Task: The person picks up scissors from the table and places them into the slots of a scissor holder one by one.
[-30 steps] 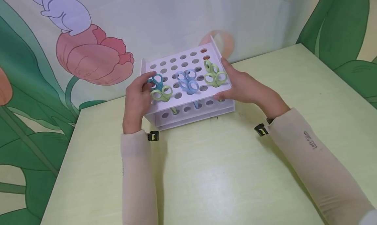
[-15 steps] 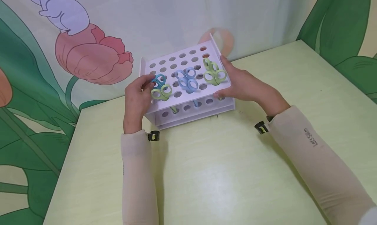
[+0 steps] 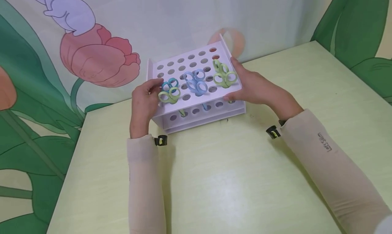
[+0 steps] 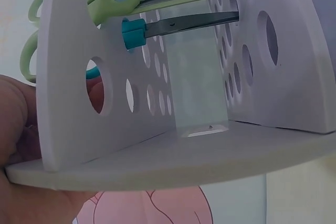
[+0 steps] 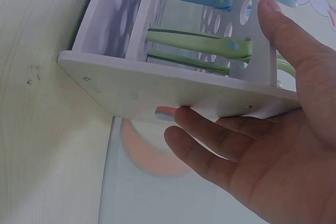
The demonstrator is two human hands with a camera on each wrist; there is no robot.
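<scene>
A white rack [image 3: 176, 106] with rows of round holes stands on the table. Several scissors hang in its holes, handles up. Teal scissors [image 3: 169, 85] and light green scissors [image 3: 169, 95] are at the left, blue scissors [image 3: 195, 82] in the middle, green scissors [image 3: 225, 76] at the right. My left hand [image 3: 144, 99] holds the rack's left side, fingertips beside the teal handles; in the left wrist view it wraps the panel edge. My right hand [image 3: 255, 86] grips the right side, thumb on the top plate and fingers outside the side panel [image 5: 157, 85].
The light green table [image 3: 211, 176] reaches toward me. Behind it hangs a printed curtain [image 3: 171, 19] with flowers and leaves, close to the rack's back. A small black clip [image 3: 160, 140] sits at the left wrist and another black clip [image 3: 273, 132] at the right.
The teal scissors' handles have shifted to the right, away from my left fingers, and show more fully. My right hand and the rack stay in place.
</scene>
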